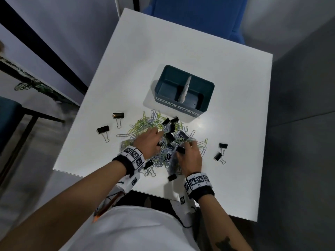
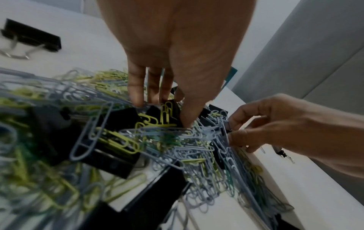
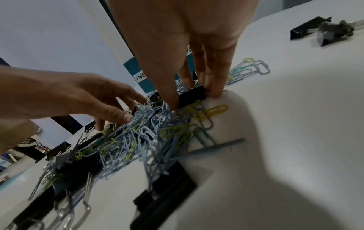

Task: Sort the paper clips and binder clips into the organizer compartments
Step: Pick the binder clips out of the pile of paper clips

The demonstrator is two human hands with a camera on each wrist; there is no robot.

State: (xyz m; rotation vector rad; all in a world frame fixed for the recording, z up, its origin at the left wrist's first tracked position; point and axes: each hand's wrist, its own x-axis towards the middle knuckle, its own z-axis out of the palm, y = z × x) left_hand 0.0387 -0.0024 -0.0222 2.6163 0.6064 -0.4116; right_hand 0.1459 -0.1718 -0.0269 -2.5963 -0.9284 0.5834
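A tangled pile of yellow-green and pale blue paper clips [image 1: 145, 124] mixed with black binder clips lies on the white table [image 1: 181, 42]. Behind it stands the teal organizer [image 1: 183, 91], with two compartments labelled PAPER CLIPS on the left and BINDER CLIPS on the right. Both compartments look bare. My left hand [image 1: 159, 140] reaches into the pile, and its thumb and fingers pinch a black binder clip [image 2: 157, 112]. My right hand [image 1: 183, 149] pinches another black binder clip [image 3: 192, 97] at the pile's right side. The two hands are close together.
Loose binder clips lie left of the pile [image 1: 103, 130] [image 1: 118, 115], to its right [image 1: 223, 146] [image 1: 218, 156] and near the table's front edge [image 1: 172, 177]. A blue chair [image 1: 197, 15] stands behind the table. A dark table frame is at the left.
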